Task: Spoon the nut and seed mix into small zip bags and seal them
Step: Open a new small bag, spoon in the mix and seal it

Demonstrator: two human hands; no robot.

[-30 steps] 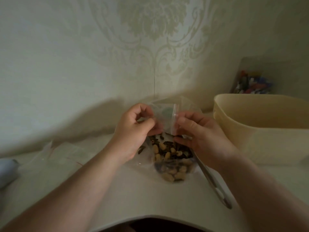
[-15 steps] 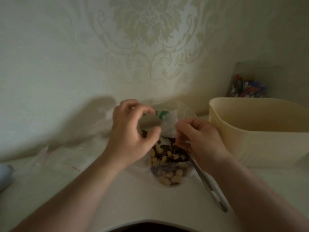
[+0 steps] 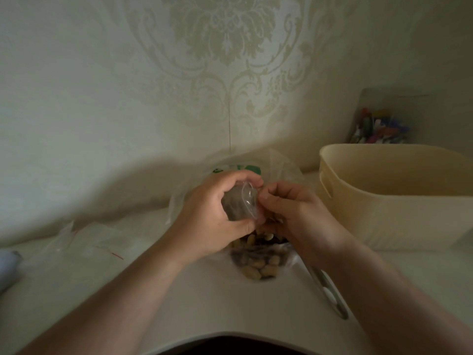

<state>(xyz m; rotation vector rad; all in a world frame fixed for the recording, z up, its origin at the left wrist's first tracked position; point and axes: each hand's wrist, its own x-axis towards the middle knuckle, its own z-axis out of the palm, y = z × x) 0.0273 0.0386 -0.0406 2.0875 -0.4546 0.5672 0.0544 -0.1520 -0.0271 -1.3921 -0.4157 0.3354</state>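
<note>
- Holding a small zip bag (image 3: 240, 203) above the nut mix (image 3: 258, 262); both hands meet at its mouth.
- Left hand (image 3: 215, 219): fingers curled round the bag, thumb under its lower edge, so the bag sits cupped in the palm with the mouth turned toward the right hand. Probably held this way to keep the opening steady and facing the supply.
- Right hand (image 3: 294, 216): fingers bent, tips at the bag's rim, apparently pinching one lip to part it. Whether the lip is truly gripped or only touched is hard to tell in this dim light.
- Bag contents: looks dark through the film; cannot tell if it is filled or just shadowed.
- Nut mix lies in a large clear bag (image 3: 281, 170) on the table (image 3: 204, 308), directly below the hands, so any spill should fall back into the supply.
- Spoon (image 3: 326, 290): handle shows on the table just right of the mix, under the right forearm; bowl end hidden. Neither hand holds it.
- Spare zip bags (image 3: 87, 239) lie flat to the left, well apart from the work.
- Cream tub (image 3: 399, 201) stands to the right, near the wall; inside not visible.
- Judgement: step in hand is opening the bag's mouth; spooning not yet under way, sealing to follow.
</note>
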